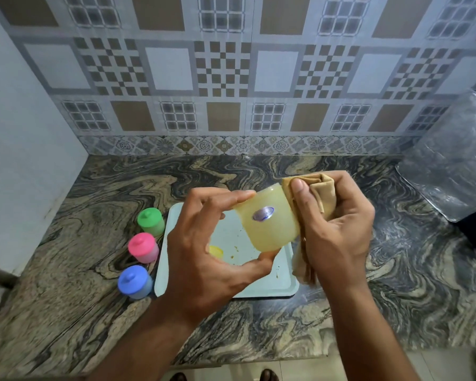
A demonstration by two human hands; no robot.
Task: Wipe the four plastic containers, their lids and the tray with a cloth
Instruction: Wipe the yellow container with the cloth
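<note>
Yellowish container [267, 224] held sideways in the air above pale tray [283, 281], gripped by left hand [204, 251] between thumb and fingertips. Right hand [338, 224] clenched round tan cloth [323, 193], pressed into the container's mouth; cloth tail hanging down. Yellow lid [216, 251] on tray, mostly hidden behind left hand. Label on container unreadable. Green [150, 221], pink [143, 247], blue [134, 281] lidded containers in a row on counter [94, 215], left of tray.

A translucent pale-yellow plastic container [267, 221] carries a blue-and-silver oval sticker [263, 213] — the folded cloth [320, 198] is tan. Three lidded containers: green [150, 221], pink [143, 247], blue [134, 281]. The rectangular tray [280, 279] is pale blue, the stone worktop [121, 182] swirled black and beige — the wall tiles [223, 67] checkered brown and grey.
</note>
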